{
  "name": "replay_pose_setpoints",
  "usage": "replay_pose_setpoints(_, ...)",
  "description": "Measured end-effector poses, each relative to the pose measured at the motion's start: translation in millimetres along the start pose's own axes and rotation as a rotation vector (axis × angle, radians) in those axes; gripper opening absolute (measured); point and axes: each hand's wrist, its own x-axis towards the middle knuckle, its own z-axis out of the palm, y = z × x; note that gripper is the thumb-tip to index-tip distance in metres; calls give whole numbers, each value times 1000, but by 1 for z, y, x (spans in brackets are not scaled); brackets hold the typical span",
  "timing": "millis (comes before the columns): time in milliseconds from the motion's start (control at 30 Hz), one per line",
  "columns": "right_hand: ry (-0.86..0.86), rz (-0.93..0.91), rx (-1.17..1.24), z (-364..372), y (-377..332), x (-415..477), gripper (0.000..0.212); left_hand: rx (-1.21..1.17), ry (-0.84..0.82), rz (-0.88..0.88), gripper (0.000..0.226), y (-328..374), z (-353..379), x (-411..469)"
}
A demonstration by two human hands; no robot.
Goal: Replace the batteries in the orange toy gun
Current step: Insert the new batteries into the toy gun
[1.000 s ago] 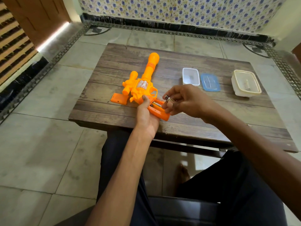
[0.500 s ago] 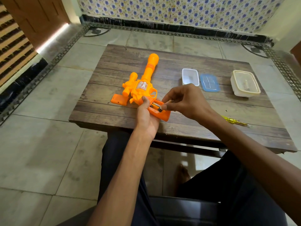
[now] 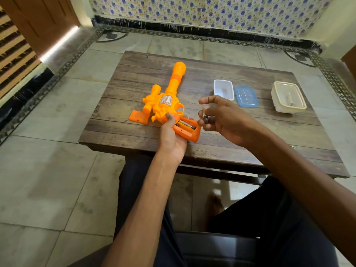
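Surface: a low table of dark wooden planks (image 3: 231, 139) is set on a floor of pale stone tiles (image 3: 48, 180) with a patterned border strip. Rear wall: blue-flowered tiling (image 3: 212, 12) above black skirting. A brown wooden door (image 3: 38, 22) is seen at upper left, w/ light along its bottom edge.

The orange plastic toy gun (image 3: 169, 101) is laid flat on the table, left of centre, barrel pointed away from the person. Its grip is held by the left hand (image 3: 171, 139), thumb on top. The batt. compartment in the grip is open, and cylindrical batteries (image 3: 185, 125) are seated in it. A flat orange cover (image 3: 137, 116) lies just beside the gun's left side.

The right hand (image 3: 227, 120) is held just right of the grip. A small dark cylinder (image 3: 207, 119) is pinched between thumb and fingers, index finger extended.

Further right, approx. in a row: a small white rectangular tub (image 3: 223, 89), a blue lid (image 3: 246, 96) and a cream rectangular box (image 3: 288, 97).

Hidden or unclear: the left fingers are concealed under the grip. The dark cylinder cannot be identified w/ certainty. The box contents are indistinct. Part of the table's near-right edge is covered by the right forearm.
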Motion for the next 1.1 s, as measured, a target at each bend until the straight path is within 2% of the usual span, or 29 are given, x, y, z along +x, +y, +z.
replay_pose_setpoints(67,8,-90,-308,-1,4,1,24,-3,17,0,58,-1,0,1)
replay_pose_setpoints(167,76,-329,-885,2,8,3,18,-37,-18,3,52,-3,-1,3)
replay_pose_setpoints(233,85,-459,-1079,7,9,4,18,-48,-19,4,45,-3,0,3)
replay_pose_setpoints(367,103,-604,-1388,17,14,5,21,-16,-33,-5,39,-1,0,0)
replay_pose_setpoints(567,59,-700,-1513,20,23,-1,23,5,-5,-20,39,-1,0,-1)
replay_pose_setpoints(700,28,-706,-1490,15,24,-4,19,-6,37,-41,41,-1,2,2)
replay_pose_setpoints(833,-41,-703,-1495,7,26,-7,42,-32,63,-70,50,-2,2,3)
replay_pose_setpoints(900,-34,-722,-1476,5,28,-7,46,-43,66,-64,50,-2,2,3)
replay_pose_setpoints(1000,11,-712,-1350,2,29,-2,35,-42,49,-41,44,-4,0,3)
replay_pose_setpoints(1100,34,-582,-1149,2,25,3,23,-42,20,-45,39,-4,0,0)
